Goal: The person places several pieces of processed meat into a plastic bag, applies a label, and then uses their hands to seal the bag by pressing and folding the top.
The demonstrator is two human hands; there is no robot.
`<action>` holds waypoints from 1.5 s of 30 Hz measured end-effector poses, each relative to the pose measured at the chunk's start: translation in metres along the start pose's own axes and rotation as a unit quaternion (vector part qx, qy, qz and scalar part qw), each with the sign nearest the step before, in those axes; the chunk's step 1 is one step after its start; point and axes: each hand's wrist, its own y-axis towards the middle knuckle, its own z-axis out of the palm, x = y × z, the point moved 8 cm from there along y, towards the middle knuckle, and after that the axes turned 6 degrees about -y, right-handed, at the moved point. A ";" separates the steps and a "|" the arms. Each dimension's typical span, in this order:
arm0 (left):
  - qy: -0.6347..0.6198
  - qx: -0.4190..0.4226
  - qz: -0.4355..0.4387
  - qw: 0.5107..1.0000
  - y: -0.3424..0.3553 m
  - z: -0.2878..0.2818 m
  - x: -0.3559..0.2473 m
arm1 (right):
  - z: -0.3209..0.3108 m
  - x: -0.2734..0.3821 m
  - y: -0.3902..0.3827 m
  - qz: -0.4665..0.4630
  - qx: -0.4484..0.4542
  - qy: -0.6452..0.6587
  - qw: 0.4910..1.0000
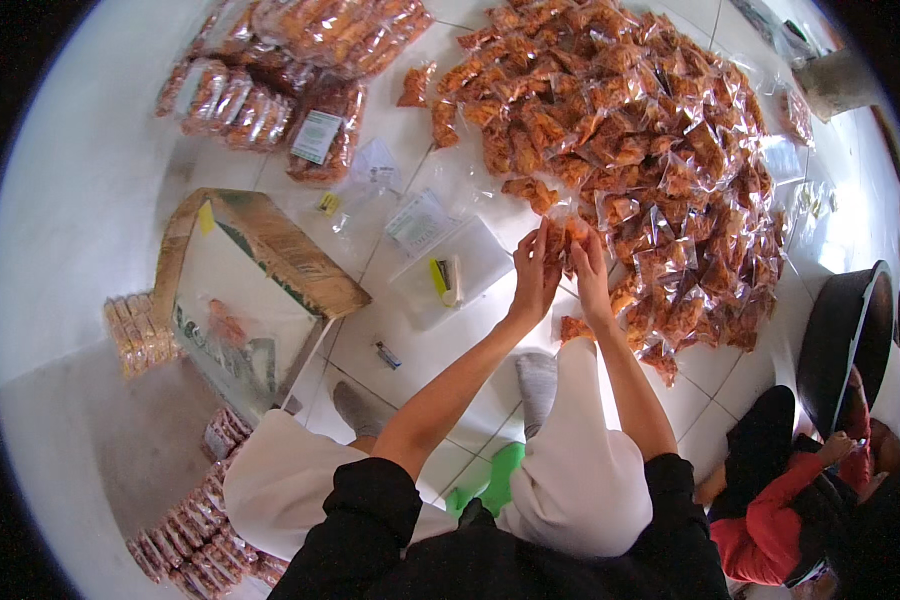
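The fingertips of the left hand (536, 272) and right hand (591, 272) pinch one small clear bag (566, 238) of orange-brown pieces between them, by the left edge of a large heap of similar bags (660, 150) on white floor tiles (355, 345). Left of the hands is a translucent tub (482, 252); farther left, a cardboard box (285, 255).

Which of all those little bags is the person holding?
The bag between the left hand and right hand, at the pile's left edge; both hands hold it, while the other bags lie unheld.
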 end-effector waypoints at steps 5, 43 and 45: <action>0.055 0.014 0.069 0.996 0.002 -0.035 -0.071 | 0.033 0.075 -0.018 -0.060 0.047 0.034 0.997; -0.647 -0.274 0.051 0.710 -0.129 -0.434 -0.188 | 0.312 0.317 -0.272 -0.530 0.246 -0.122 0.802; -0.702 -0.254 -0.032 0.665 -0.133 -0.424 -0.180 | 0.313 0.318 -0.274 -0.542 0.213 -0.125 0.803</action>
